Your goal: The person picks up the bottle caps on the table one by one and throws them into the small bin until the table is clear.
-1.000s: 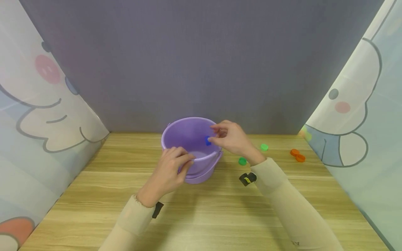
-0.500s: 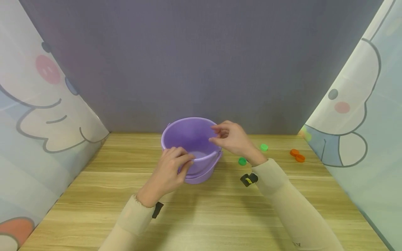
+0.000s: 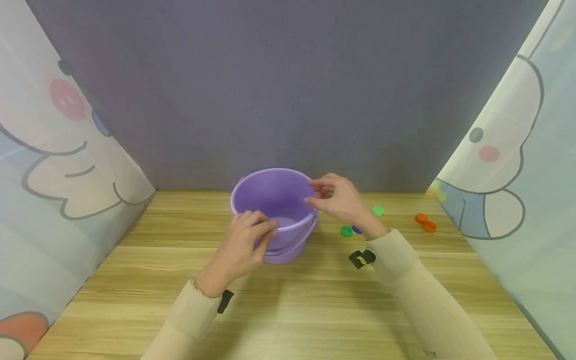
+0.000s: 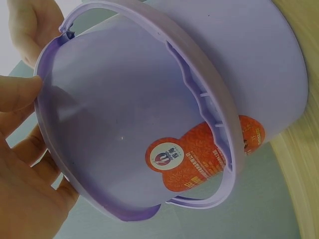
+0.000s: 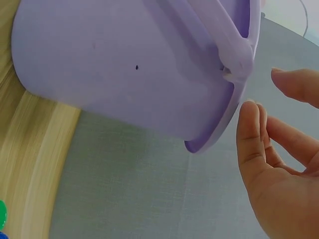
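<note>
A purple bucket (image 3: 288,242) stands upright on the wooden table, its handle (image 4: 219,104) folded down on the near side. At its near rim, my left hand (image 3: 245,240) pinches the edge, thumb (image 4: 20,92) outside and fingers over the rim. My right hand (image 3: 337,200) hovers at the right rim, fingers loosely bent and thumb apart, nothing between them. Under the right wrist, a green bottle cap (image 3: 346,231) lies beside a blue bottle cap (image 3: 357,230), which the wrist partly covers. The bucket's floor is mostly hidden behind the near rim and left hand.
A light green cap (image 3: 378,211) lies farther back. Two orange caps (image 3: 425,222) sit together at the right. A grey panel (image 3: 288,90) rises behind the table (image 3: 315,310), and cartoon-printed curtains (image 3: 504,150) flank both sides.
A blue bottle cap at my right fingertips dropped into the bucket and out of sight. The right hand then drew slightly right, baring another blue cap. The left hand stays on the rim.
</note>
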The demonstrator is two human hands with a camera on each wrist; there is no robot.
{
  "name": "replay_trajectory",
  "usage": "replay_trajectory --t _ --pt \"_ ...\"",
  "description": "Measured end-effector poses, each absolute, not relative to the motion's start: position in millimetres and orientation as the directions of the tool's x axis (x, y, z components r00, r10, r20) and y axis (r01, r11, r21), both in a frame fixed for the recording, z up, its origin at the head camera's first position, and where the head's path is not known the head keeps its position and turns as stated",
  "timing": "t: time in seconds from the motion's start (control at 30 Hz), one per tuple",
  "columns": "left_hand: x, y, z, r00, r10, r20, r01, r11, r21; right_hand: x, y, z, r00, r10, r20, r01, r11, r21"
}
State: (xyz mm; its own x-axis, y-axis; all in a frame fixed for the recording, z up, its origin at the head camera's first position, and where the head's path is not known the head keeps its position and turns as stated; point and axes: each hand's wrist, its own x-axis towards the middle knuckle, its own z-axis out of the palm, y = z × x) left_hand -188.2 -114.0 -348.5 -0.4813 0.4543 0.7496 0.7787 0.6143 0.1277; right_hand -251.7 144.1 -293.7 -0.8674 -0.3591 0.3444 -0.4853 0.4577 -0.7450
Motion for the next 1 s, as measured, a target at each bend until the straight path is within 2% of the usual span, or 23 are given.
replay_trajectory --t 0.53,1.0 --pt "-189 -114 -349 -0.47 0.446 0.761 0.788 0.601 0.134 -250 157 -295 -0.875 -0.337 0.349 -0.471 0.423 -0.774" --pt "-189 -113 -349 -0.48 0.445 0.756 0.781 0.609 0.138 -246 172 -302 -0.886 -0.317 0.337 -0.455 0.461 -0.762"
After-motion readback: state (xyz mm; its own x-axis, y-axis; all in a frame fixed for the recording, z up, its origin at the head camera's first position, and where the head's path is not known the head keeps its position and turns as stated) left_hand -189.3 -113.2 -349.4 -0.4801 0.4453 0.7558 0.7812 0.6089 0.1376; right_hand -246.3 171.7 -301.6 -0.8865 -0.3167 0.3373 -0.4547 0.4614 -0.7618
